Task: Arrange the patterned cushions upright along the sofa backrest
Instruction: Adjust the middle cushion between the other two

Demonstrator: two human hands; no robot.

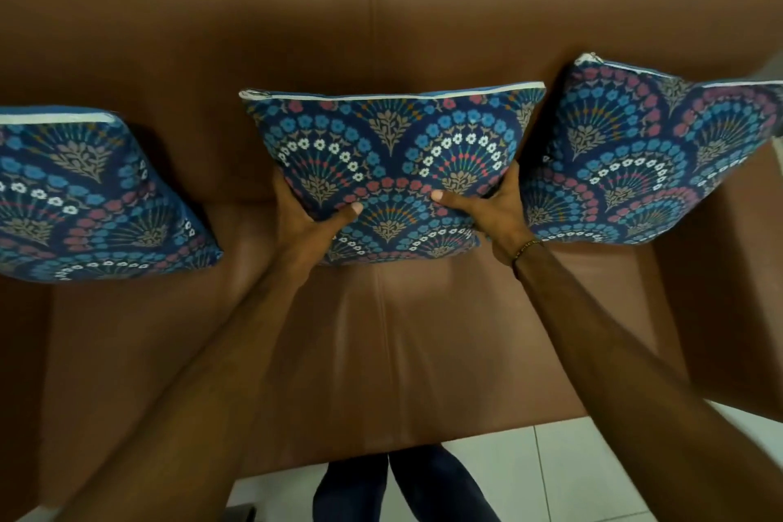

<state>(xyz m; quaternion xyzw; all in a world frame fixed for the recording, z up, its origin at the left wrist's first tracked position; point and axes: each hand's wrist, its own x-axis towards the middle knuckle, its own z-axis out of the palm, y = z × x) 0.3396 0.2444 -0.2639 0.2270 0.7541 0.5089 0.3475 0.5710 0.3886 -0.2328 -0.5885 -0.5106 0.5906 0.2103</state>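
Note:
Three blue patterned cushions stand upright against the backrest of a brown leather sofa [381, 34]. The middle cushion [394, 140] is held from both sides. My left hand [309, 220] grips its lower left edge, thumb on the front. My right hand [487, 212] grips its lower right edge, thumb also on the front, with a bracelet on the wrist. The left cushion [84, 199] leans at the far left, partly cut off by the frame. The right cushion [648, 157] stands tilted at the right, touching the middle one.
The sofa seat [402, 331] stretches in front of the cushions. An armrest [741, 288] rises at the right. White floor tiles [572, 470] and my legs in dark trousers [398, 487] show below the seat edge.

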